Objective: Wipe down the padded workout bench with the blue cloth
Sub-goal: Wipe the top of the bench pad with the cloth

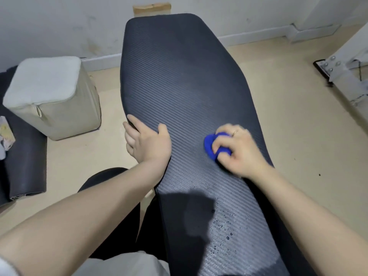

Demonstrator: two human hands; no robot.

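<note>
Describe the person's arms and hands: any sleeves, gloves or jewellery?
Both forearms are bare, with no gloves or watch. The right hand wears a thin gold-coloured ring on one finger. The left hand shows no ring. A pale sleeve edge shows by the left elbow.

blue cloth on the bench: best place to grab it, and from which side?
Take the blue cloth from above by its bunched top, palm down. It sits wadded into a soft lump on the flat bench pad, so the raised middle gives a full grip and keeps the underside pressed to the pad. The right hand holds it this way, with the exposed edge toward the left hand, which braces the pad's left edge.
</note>
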